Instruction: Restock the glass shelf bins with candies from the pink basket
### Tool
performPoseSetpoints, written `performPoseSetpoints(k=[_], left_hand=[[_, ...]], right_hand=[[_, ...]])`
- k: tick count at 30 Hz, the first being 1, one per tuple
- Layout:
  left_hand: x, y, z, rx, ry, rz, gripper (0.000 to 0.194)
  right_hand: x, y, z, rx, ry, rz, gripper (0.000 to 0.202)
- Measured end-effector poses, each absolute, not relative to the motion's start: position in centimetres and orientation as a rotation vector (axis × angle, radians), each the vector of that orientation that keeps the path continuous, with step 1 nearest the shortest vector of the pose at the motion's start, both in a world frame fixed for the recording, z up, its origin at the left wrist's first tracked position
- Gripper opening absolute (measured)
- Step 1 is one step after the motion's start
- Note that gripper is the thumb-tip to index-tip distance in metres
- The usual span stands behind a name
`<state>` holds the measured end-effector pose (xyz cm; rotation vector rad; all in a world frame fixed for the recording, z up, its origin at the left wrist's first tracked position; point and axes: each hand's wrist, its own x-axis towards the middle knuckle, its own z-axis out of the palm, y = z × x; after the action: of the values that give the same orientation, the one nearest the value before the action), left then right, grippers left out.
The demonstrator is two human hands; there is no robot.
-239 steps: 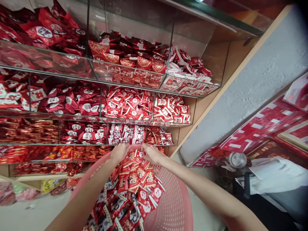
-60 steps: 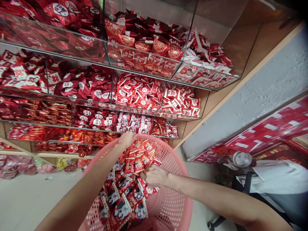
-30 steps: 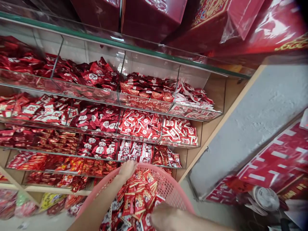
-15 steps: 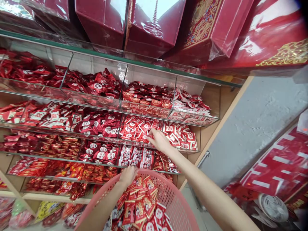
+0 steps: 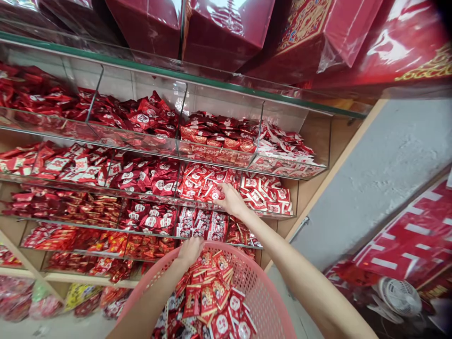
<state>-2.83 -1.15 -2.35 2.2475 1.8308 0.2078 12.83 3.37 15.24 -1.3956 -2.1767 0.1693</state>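
And here is the shelf [image 5: 328, 181], the biggest thing in view, its tiers split by clear dividers and heaped with red packets. To its right runs the grey wall [image 5: 399, 165], and up top sit the dark red boxes [image 5: 226, 35], glossy under clear wrap. Below, right up by the lower tiers, comes the pink basket [image 5: 266, 301], tilted toward the wearer, its holed side bare at the right and its load [image 5: 208, 294] of small red packets piled at the middle and left. Over at lower right, there's the white fan [image 5: 400, 296], near red and white wrapping.

Now the hands! The left hand [image 5: 190, 250] is on the basket's far rim, fingers closed over it. The right hand [image 5: 233, 200] is up at the shelf, at the front of a bin of red and white packets, beside the divider. Its fingers are bent, thumb below, right at a single packet [image 5: 213, 194] with a round white label; whether they pinch it, one cannot tell. More round labels show in the basket, at the load's right edge.
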Motion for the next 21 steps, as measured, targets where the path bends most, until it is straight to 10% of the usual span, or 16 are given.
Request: performPoseSetpoints(k=[10,21], left_hand=[[-2.9,-1.0,-2.4,2.245,1.813,0.210,0.039],[-2.6,-0.9,-1.7,2.248,1.819,0.107,0.037]], right_hand=[[13.1,1.8,15.8,-1.254,-2.076,0.186,0.021],[17.3,-6.4,11.6,-1.009,-1.695,1.047,0.034]])
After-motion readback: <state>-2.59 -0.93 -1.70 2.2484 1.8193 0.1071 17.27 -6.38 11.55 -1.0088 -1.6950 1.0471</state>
